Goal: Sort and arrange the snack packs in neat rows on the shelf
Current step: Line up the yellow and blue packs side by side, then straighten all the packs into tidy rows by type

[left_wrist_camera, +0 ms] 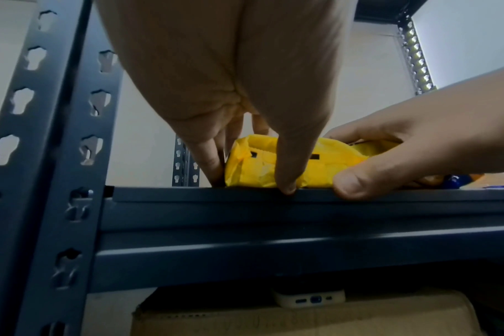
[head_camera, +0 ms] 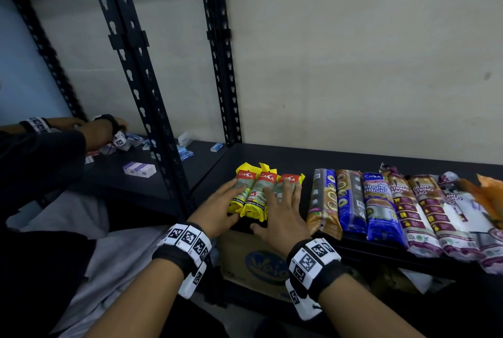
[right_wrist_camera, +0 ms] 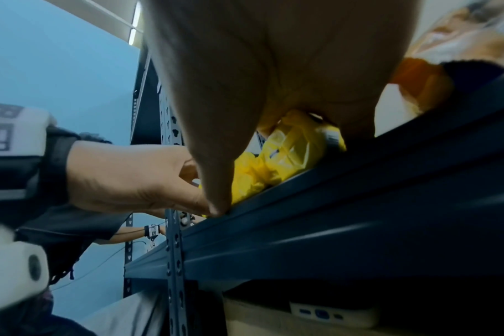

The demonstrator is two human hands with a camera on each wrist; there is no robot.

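**Both hands on the yellow packs**

Now we have three yellow packs (head_camera: pixel 257 193) lying side by side at the front edge of the dark shelf (head_camera: pixel 353 159), and we take them as our landmark. Our left hand (head_camera: pixel 220 208) lies against their left side, fingers straight along the outer pack, thumb at the near ends. Our right hand (head_camera: pixel 281 215) rests flat on top of the rightmost pack, fingers spread and straight, thumb touching the shelf lip. Neither hand is clenched around anything. Just right of the yellow packs runs a row of long packs: a brown-and-blue pack (head_camera: pixel 324 201), blue packs (head_camera: pixel 377 204), then purple-and-white packs (head_camera: pixel 424 212). Below the yellow packs sits a cardboard box (head_camera: pixel 253 261). Far left of them, another person's hands (head_camera: pixel 109 126) reach among small boxes (head_camera: pixel 138 168).
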